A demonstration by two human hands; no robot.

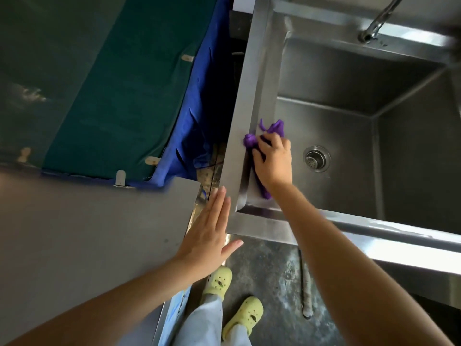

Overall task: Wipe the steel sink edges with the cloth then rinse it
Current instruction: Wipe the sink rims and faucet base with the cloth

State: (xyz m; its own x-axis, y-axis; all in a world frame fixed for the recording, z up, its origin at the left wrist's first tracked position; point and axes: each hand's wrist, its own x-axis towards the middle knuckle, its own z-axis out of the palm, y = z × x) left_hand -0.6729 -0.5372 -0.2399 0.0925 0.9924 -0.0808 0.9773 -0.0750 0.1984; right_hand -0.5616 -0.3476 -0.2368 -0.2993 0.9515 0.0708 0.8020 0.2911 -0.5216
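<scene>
pressing a purple cloth [252, 143] onto the sink [252, 101] left rim, right hand [273, 162] fingers curled on it, cloth bunched under the palm and trailing toward the near corner. left hand [208, 236] flat, fingers spread, on the grey counter [87, 233] beside the sink. faucet [379, 20] at far rim, drain [316, 159] right of the hand.

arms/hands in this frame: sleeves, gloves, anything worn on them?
Both forearms are bare to the frame edge: no sleeves in view. The left hand and the right hand have no gloves, and no rings, watch or bands are visible. Nails are short and look unpainted. No markings visible on either arm.
</scene>
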